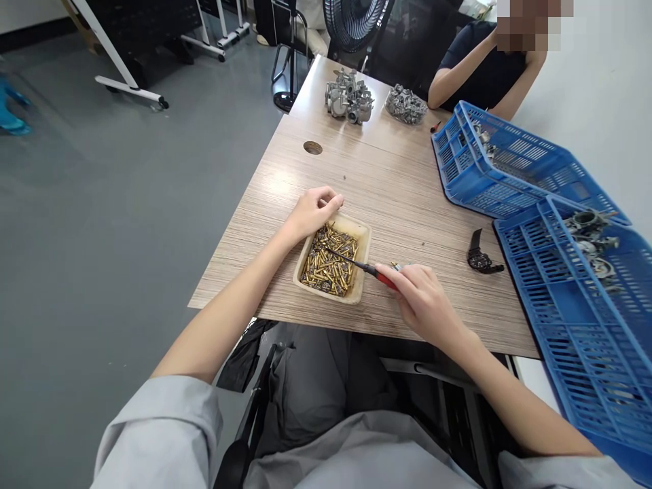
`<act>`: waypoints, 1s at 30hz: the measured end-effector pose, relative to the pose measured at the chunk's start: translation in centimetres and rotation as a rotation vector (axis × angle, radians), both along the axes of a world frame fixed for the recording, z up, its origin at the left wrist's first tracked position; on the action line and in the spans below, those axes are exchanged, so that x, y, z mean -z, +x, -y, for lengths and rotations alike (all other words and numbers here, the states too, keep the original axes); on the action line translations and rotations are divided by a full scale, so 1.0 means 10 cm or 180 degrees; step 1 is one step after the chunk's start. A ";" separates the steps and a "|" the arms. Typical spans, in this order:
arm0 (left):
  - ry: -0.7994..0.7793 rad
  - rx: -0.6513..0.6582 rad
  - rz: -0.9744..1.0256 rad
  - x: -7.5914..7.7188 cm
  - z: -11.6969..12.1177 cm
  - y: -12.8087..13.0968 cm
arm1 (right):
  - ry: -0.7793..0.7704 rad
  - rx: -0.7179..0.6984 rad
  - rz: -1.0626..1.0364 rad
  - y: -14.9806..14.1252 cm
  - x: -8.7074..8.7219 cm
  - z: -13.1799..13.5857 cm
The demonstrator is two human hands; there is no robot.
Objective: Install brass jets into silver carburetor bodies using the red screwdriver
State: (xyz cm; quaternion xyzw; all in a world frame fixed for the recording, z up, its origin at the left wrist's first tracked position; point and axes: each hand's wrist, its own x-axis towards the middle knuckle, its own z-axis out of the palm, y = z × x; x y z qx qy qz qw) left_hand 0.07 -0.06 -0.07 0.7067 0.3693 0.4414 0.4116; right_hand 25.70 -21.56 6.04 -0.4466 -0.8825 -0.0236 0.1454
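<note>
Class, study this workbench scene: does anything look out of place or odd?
The near blue plastic crate looks odd: it sits tilted, overhanging the edge of the wood-grain table. A black wristwatch also lies loose among the work.

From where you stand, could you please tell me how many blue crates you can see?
2. One crate sits far right on the table; another crate, holding metal parts, sits nearer.

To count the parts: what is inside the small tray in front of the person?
Many brass pieces lie heaped in the tray, and a red-handled tool reaches its tip in. The heap hides the tray's floor.
</note>
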 end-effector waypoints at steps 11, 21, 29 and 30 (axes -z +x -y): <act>0.0002 -0.0010 -0.0016 -0.02 0.01 0.00 | -0.0397 -0.0202 0.0530 0.15 -1.01 -0.39; 0.0011 -0.0015 -0.0094 -0.04 0.01 -0.01 | -0.0919 -0.0332 0.0621 0.09 -0.98 -0.63; 0.0084 -0.0054 -0.0107 -0.02 0.00 -0.01 | -0.1277 -0.0089 -0.0244 0.31 -0.52 -0.32; 0.0080 -0.0045 -0.0101 -0.02 0.00 -0.01 | -0.1262 -0.0058 -0.0298 0.30 -0.45 -0.27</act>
